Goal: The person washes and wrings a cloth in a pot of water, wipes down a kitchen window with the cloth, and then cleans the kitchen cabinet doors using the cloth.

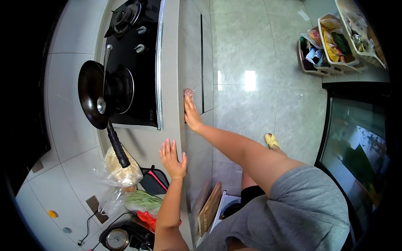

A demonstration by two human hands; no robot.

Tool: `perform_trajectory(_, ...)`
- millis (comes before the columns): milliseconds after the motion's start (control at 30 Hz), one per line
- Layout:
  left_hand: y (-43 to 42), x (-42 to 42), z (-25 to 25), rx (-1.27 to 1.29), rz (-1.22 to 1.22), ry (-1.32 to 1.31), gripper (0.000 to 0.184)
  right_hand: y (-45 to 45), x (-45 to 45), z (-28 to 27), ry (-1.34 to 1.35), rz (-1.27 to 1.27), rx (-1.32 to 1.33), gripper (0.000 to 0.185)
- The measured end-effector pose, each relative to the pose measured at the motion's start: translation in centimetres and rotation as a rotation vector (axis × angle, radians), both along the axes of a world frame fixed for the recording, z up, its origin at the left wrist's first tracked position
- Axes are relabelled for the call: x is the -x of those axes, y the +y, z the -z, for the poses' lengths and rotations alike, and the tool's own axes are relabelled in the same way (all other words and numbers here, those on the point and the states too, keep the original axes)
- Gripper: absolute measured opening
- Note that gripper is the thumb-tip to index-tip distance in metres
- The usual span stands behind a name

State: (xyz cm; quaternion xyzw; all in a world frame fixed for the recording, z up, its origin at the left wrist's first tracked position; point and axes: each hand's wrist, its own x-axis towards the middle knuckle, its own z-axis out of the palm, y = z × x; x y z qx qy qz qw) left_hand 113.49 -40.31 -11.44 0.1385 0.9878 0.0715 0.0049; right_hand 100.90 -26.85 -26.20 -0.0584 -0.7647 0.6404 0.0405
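Note:
My left hand (172, 161) lies flat with its fingers spread on the grey countertop (169, 75), close to the front edge. My right hand (192, 115) reaches over that edge and presses a crumpled pinkish cloth (189, 92) against the cabinet front (192, 50). Part of the cloth is hidden beneath the fingers. Left of both hands is a black gas stove (144, 83), with a dark wok (90, 92) tilted on the nearer burner. A metal ladle (101, 104) rests in the wok, and the wok's wrapped handle (117, 144) juts out over the counter.
Plastic bags of food (121, 167), green vegetables (144, 202) and a black appliance (117, 238) crowd the counter at lower left. Wooden boards (209, 207) lean beside the cabinet. Storage baskets (358, 65) and a glass-fronted black cabinet (351, 138) stand across the tiled floor (247, 46).

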Motion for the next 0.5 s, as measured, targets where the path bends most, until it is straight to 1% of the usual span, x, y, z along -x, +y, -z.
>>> perform_trajectory(67,-0.2,0.1,0.0,0.000,0.000,-0.011,0.068,0.0,0.0,0.0,0.010,0.005,-0.039,0.075)
perform_trajectory(233,-0.4,0.4,0.1,0.016,0.000,-0.044,0.067,0.3,0.3,-0.5,0.025,0.034,-0.033,0.074)
perform_trajectory(300,-0.6,0.3,0.1,0.039,-0.002,-0.055,0.068,0.9,0.4,-1.0,0.065,0.007,-0.085,0.074)
perform_trajectory(367,-0.8,0.2,0.2,0.049,0.008,-0.064,0.068,1.8,0.3,-2.4,0.070,0.001,-0.038,0.073)
perform_trajectory(467,-0.6,0.4,-0.1,0.043,0.006,-0.118,0.068,2.1,0.4,-2.5,0.023,-0.024,-0.020,0.074)
perform_trajectory(500,-0.3,0.5,-0.2,0.051,0.017,-0.120,0.068,2.4,0.6,-2.5,0.026,-0.056,-0.038,0.079)
